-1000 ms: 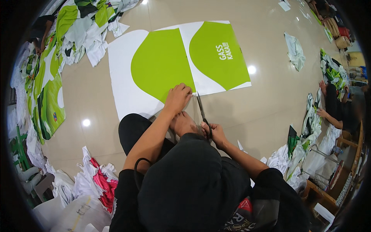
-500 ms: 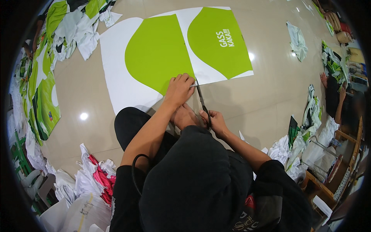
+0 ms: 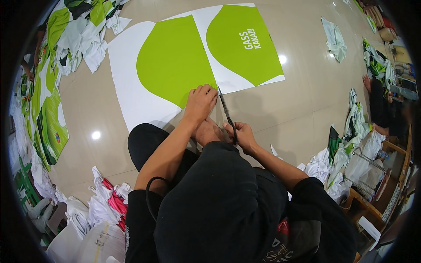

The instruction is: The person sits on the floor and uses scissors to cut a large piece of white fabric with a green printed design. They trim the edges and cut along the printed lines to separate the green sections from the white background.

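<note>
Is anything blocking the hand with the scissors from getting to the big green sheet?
Nothing visible blocks the right hand from the green sheet: the scissors it holds span the gap, tips at the near edge. The left hand is just left of the tips, and a bare foot lies left of the scissors.

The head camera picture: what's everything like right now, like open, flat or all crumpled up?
Green-and-white sheet: spread mostly flat on the floor.
Scissors: held, tips at the sheet's near edge; how far open is unclear.
Right hand: closed around the scissors' handles.
Left hand: curled at the sheet's near edge.
Pale cloth at upper right: crumpled.
Pink cloth: rumpled.
</note>
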Action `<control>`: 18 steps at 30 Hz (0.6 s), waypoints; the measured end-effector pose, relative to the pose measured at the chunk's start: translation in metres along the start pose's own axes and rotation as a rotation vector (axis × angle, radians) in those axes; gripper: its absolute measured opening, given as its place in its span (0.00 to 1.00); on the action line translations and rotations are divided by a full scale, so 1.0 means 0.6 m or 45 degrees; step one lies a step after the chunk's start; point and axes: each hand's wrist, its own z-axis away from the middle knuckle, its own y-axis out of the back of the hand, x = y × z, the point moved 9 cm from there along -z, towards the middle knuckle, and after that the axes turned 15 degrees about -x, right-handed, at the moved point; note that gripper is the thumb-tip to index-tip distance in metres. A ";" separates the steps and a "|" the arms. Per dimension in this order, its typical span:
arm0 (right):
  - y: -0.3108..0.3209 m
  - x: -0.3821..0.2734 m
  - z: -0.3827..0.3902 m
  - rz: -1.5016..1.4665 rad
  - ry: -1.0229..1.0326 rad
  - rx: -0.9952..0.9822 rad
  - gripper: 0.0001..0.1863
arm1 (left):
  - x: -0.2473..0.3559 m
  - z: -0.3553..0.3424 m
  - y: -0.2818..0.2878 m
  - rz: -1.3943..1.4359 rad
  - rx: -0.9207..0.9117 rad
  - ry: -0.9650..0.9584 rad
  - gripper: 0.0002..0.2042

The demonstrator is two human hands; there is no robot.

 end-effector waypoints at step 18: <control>0.012 0.014 -0.014 0.045 -0.008 0.036 0.28 | 0.004 0.001 0.004 0.024 -0.029 -0.009 0.08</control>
